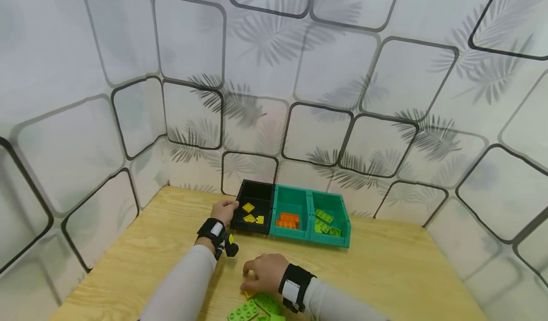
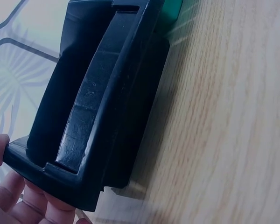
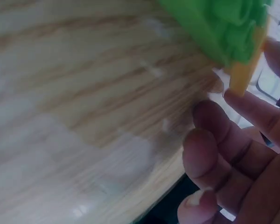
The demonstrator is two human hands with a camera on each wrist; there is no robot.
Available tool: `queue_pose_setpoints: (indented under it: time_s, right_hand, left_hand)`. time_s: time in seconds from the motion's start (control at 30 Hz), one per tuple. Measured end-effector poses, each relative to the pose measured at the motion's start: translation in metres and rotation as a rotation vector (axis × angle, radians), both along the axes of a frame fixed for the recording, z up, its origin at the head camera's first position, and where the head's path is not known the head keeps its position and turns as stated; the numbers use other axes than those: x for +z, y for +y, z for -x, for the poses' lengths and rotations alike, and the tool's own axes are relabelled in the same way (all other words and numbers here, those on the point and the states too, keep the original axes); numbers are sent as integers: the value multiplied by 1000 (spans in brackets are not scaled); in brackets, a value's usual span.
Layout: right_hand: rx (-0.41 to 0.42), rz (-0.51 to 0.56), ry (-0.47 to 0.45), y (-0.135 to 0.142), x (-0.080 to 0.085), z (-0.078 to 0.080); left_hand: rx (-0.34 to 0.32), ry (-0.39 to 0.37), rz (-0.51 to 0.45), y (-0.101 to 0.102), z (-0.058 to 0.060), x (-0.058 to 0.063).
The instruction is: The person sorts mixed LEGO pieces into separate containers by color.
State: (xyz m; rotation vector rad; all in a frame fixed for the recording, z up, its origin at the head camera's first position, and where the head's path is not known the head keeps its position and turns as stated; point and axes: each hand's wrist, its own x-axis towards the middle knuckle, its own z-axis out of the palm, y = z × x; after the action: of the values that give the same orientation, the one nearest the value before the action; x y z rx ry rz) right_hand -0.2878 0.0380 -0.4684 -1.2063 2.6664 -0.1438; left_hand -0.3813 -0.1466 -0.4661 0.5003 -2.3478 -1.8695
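My left hand [image 1: 224,211] grips the left side wall of a black bin [image 1: 259,191]. In the left wrist view the thumb lies over the rim of the black bin [image 2: 91,121], with the fingers beneath it. Several yellow bricks [image 1: 248,208] lie inside that bin. Nearer to me, my right hand [image 1: 269,272] is low over a small pile of green bricks [image 1: 243,311]. Between its thumb and index finger it pinches a yellow brick [image 3: 243,74], close against a green brick [image 3: 200,28] in the right wrist view. Its other fingers are loosely curled.
Two teal bins adjoin the black one on its right. The middle bin [image 1: 292,193] holds orange bricks [image 1: 288,220], and the right bin [image 1: 327,199] holds green bricks [image 1: 324,216]. They stand on a wooden table [image 1: 385,273] before a patterned curtain [image 1: 317,73].
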Motion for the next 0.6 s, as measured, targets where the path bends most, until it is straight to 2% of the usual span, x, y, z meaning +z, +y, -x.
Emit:
queue_pose_setpoints:
  time_s: [0.2, 0.33, 0.6]
  right_hand:
    - [33, 18, 14, -1, 1, -3]
    - [41, 54, 22, -2, 1, 2]
    - [45, 128, 41, 3, 7, 25]
  left_hand:
    - [2, -5, -12, 2, -1, -1]
    - [4, 0, 2, 1, 1, -4]
    - [22, 10, 31, 2, 7, -7]
